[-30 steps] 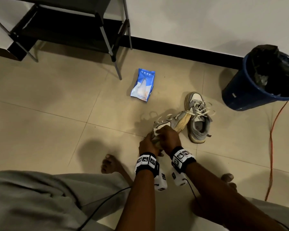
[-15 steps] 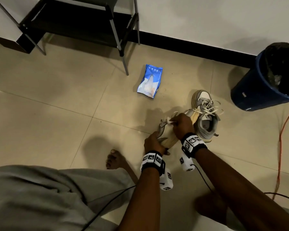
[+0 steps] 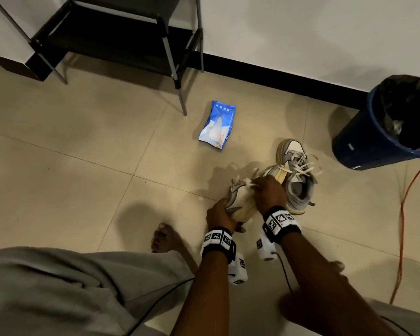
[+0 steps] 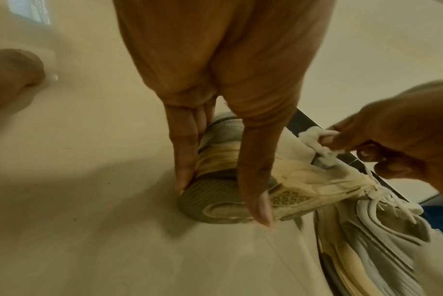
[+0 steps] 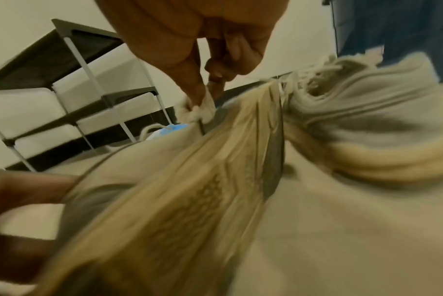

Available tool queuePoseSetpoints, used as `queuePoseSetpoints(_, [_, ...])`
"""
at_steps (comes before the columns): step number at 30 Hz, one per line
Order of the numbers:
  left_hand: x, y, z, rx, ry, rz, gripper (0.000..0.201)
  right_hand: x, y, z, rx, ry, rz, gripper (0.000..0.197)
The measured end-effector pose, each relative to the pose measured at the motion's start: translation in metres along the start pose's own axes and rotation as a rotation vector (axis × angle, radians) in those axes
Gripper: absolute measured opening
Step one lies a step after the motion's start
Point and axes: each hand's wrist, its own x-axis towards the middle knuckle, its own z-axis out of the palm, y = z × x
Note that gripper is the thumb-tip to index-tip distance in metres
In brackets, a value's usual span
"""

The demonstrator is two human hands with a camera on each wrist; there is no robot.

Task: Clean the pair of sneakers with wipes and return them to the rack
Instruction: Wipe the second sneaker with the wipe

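Sneakers are sitting on the tiled floor (image 3: 87, 132) in front of the person, well short of the black rack (image 3: 112, 37) standing against the wall. One sneaker (image 3: 243, 202) is lying tipped on its side with its yellowed sole turned toward the person, its heel end resting on the tile. The left hand (image 3: 220, 215) is gripping that heel end, fingers (image 4: 187, 152) reaching down one side and the thumb pressing down the other, over the tread. The right hand (image 3: 269, 190) is closing its fingertips on a crumpled white wipe (image 4: 316, 140) and holding it against the upper edge of the tipped sneaker, near the laces. The second sneaker (image 3: 298, 180) is standing upright just beside the first, at the right, toe pointing toward the wall, laces loose, its side touching the tipped one's toe end. A blue pack of wipes (image 3: 217, 124) is lying flat on the floor between the sneakers and the rack's nearest leg. A blue bin (image 3: 364, 139) lined with a black bag is standing at the far right, near the wall, and an orange cable (image 3: 401, 226) is trailing across the floor beside it. The right wrist view is blurring much of the sole.
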Motion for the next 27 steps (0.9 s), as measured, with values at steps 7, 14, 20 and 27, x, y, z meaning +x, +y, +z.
queuePoseSetpoints(7, [0.010, -0.010, -0.001, 0.235, 0.093, 0.030, 0.026, -0.056, -0.001, 0.020, 0.000, -0.272, -0.477, 0.028])
queuePoseSetpoints(14, [0.015, -0.015, -0.002, 0.239, 0.001, 0.047, 0.061, 0.002, 0.002, 0.005, 0.057, 0.065, 0.023, 0.021])
queuePoseSetpoints(20, [0.023, -0.017, -0.002, 0.316, 0.044, 0.064, 0.051, -0.043, -0.004, 0.026, 0.002, -0.111, -0.209, 0.012])
queuePoseSetpoints(27, [0.032, -0.026, 0.000, 0.387, 0.027, 0.062, 0.092, 0.001, 0.034, -0.013, -0.187, -0.030, -0.132, 0.021])
